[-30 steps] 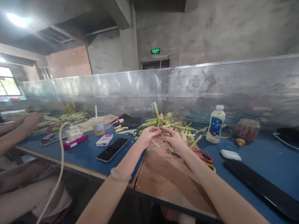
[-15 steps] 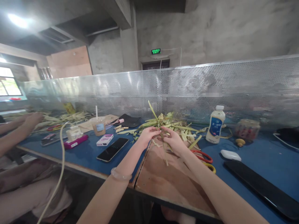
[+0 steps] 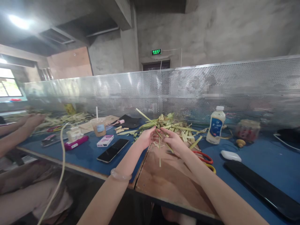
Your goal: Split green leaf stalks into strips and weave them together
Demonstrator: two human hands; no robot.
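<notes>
My left hand [image 3: 147,137] and my right hand [image 3: 173,142] meet above a brown board [image 3: 168,179] on the blue table. Both pinch thin green-yellow leaf strips [image 3: 157,135]. One strip slants up to the left from the left hand, and another end hangs down between the hands. Just behind the hands lies a pile of cut leaves and stalks [image 3: 174,125]. A clear bangle [image 3: 120,175] sits on my left wrist.
Red and yellow scissors handles [image 3: 206,159] lie right of my right hand. A white bottle [image 3: 215,125], a jar [image 3: 247,129], a dark phone [image 3: 112,150], a pink-white box [image 3: 104,140] and a drink cup [image 3: 98,125] stand around. Another person's arms [image 3: 21,131] work at far left. A perforated metal screen [image 3: 211,90] backs the table.
The upright strip in my left hand has tilted over to the left. The loose end between my hands has swung and now hangs lower. Both hands stay close together.
</notes>
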